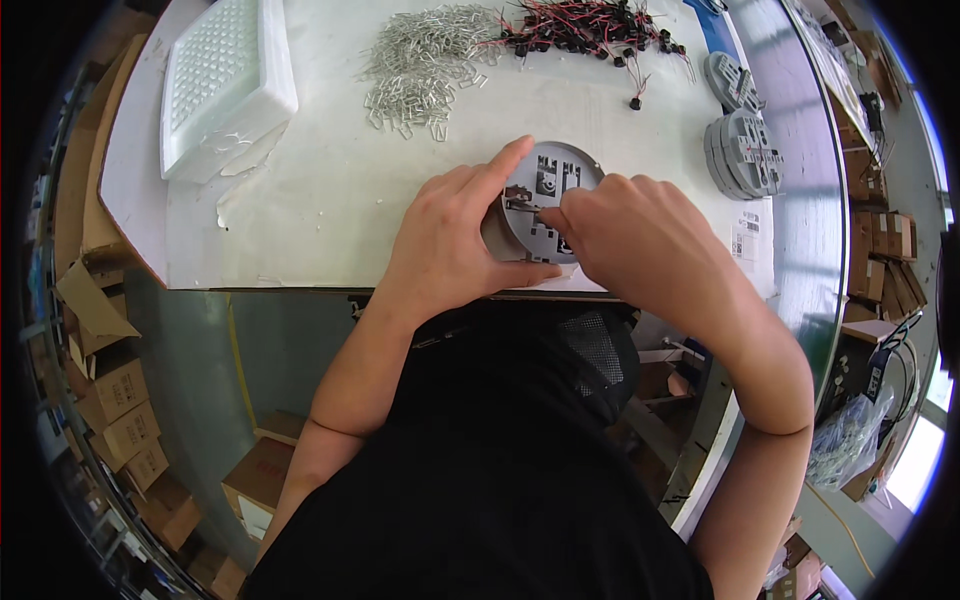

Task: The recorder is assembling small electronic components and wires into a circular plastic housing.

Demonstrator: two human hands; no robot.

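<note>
A round grey plastic disc (556,176) with moulded slots lies at the near edge of the white table (330,200). My left hand (455,235) grips the disc's left rim, index finger stretched over its top edge and thumb under its near edge. My right hand (630,240) rests on the disc's right side with fingertips pinched on a small metal piece at the disc's middle. The lower right part of the disc is hidden under my right hand.
A heap of small metal clips (425,62) and a bundle of red-and-black wired parts (590,30) lie at the far side. A white foam tray (225,85) sits far left. Stacks of grey discs (742,145) stand at the right. Cardboard boxes (125,400) crowd the floor at the left.
</note>
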